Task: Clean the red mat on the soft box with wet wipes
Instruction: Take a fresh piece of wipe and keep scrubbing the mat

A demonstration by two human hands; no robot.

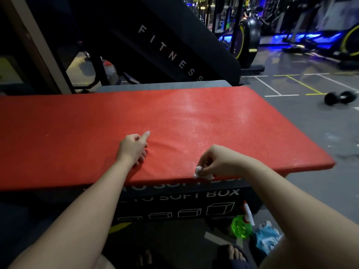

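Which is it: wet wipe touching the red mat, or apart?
Touching. The head view shows the right hand pressing the wet wipe onto the red mat at its near edge.

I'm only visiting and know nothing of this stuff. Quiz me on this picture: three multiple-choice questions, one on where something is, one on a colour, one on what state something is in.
1. Where on the mat is the wipe?
A. Far edge
B. Near edge
C. Middle

2. What colour is the body of the spray bottle on the floor?
A. Red
B. Blue
C. Green

3. What is the left hand doing?
A. Resting on the mat, holding nothing
B. Pinching the wipe
C. Holding the bottle

Answers:
1 B: the right hand pinches the wipe at the edge nearest the person.
2 C: the body shows bright green beside the box.
3 A: the hand lies on the red surface with nothing in it.
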